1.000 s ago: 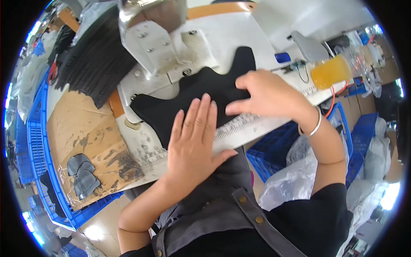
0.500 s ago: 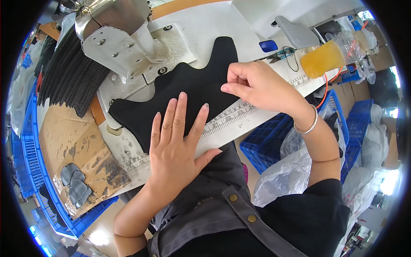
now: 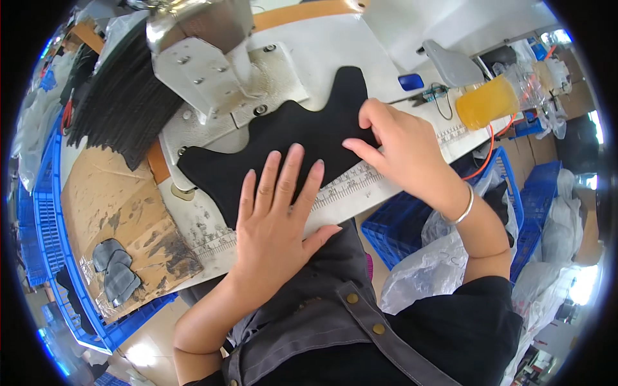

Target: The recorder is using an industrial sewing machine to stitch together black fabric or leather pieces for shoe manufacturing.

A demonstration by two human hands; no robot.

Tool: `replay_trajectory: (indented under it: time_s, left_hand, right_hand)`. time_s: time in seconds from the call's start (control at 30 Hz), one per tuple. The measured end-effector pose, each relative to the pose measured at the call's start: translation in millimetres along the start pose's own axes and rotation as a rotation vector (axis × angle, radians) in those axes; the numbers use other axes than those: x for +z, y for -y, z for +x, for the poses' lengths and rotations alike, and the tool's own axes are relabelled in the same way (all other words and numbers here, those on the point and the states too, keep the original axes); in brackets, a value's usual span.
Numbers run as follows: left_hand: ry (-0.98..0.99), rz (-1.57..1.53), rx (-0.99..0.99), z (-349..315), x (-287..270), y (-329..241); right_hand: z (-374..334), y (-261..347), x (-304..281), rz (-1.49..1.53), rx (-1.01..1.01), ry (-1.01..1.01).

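A black fabric piece (image 3: 283,132) with a wavy far edge and pointed ends lies flat on the white machine bed. My left hand (image 3: 273,215) rests on its near part, fingers spread and palm down, thumb out toward the near edge. Over the right end of the fabric is my right hand (image 3: 409,145), its thumb and index finger apart and the other fingers curled and partly hidden. A ruler strip (image 3: 351,183) runs along the bed beside the fabric. The metal head of the machine (image 3: 199,64) stands just beyond the fabric's left part.
A stack of black pieces (image 3: 129,96) sits at the far left. Small grey pieces (image 3: 119,270) lie on stained cardboard (image 3: 154,225) over a blue crate (image 3: 55,219). At the right are snips (image 3: 430,95), a bottle of yellow liquid (image 3: 486,103) and another blue crate (image 3: 399,225).
My right thumb and index finger have spread from a pinch at the fabric's right side. The fabric, machine and both hands appear slightly farther right in the picture.
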State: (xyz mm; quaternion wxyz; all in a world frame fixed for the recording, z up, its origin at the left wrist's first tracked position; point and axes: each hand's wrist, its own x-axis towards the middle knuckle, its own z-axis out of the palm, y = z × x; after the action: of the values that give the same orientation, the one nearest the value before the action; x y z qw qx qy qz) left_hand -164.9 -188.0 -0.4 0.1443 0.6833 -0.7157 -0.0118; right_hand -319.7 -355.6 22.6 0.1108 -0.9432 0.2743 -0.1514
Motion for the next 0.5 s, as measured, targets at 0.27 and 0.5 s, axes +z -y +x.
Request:
replay_trajectory:
  time_s: [0.27, 0.5]
  left_hand:
    - [-0.034, -0.031, 0.022, -12.0, -7.4, 9.4]
    - [-0.068, 0.263, 0.001, -41.2, -22.0, 33.2]
  right_hand:
    - [-23.6, 13.2, 16.0, -0.162, -0.319, 0.108]
    - [-9.7, -21.5, -0.1, -0.336, -0.541, 0.027]
